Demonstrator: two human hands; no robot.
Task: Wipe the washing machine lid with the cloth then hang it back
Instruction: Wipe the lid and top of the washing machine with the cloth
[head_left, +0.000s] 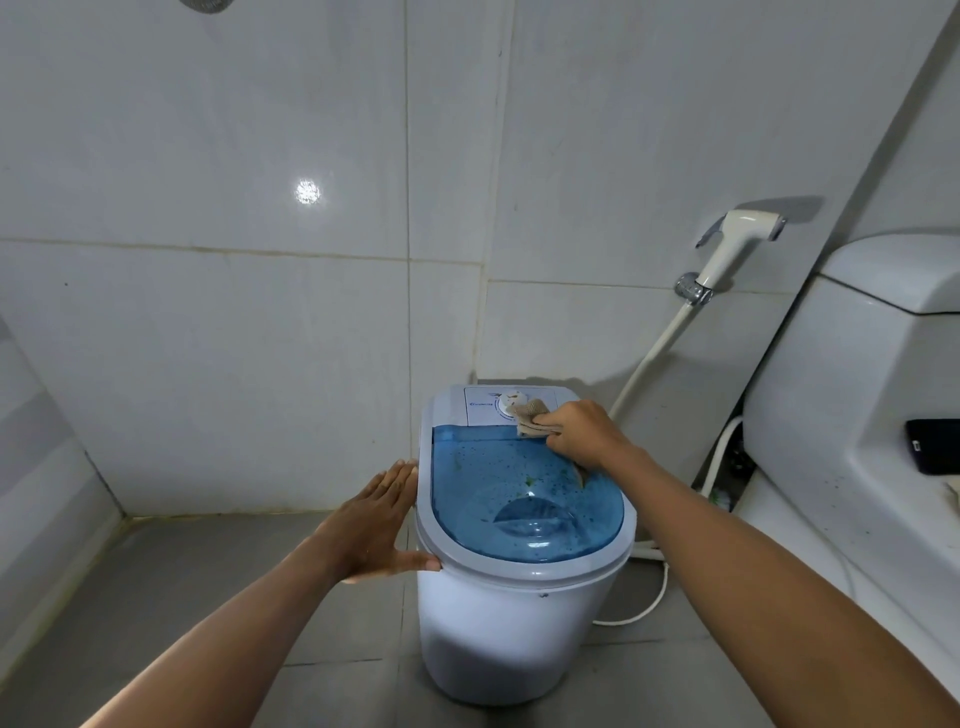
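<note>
Tiled bathroom, small washing machine (519, 613) on floor. Left hand (376, 525) flat, fingers straight, steadying lid rim. Right hand (582, 434) clenched around cloth (530, 418) at blue lid's (519, 499) far edge. Wiping step underway; next likely sweep toward near edge.

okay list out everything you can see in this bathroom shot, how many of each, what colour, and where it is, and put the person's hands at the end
washing machine: one, white, on the floor by the corner
lid: one, clear blue, closed, speckled with spots
control dial: one, white, on the back panel, partly under the cloth
cloth: one, beige, at the lid's back edge
bidet sprayer: one, white, hung on the wall, hose running down
toilet tank: one, white, at right
dark object: one, black, on the toilet ledge, unclear what
left hand: flat against the machine's left rim
right hand: gripping the cloth
</note>
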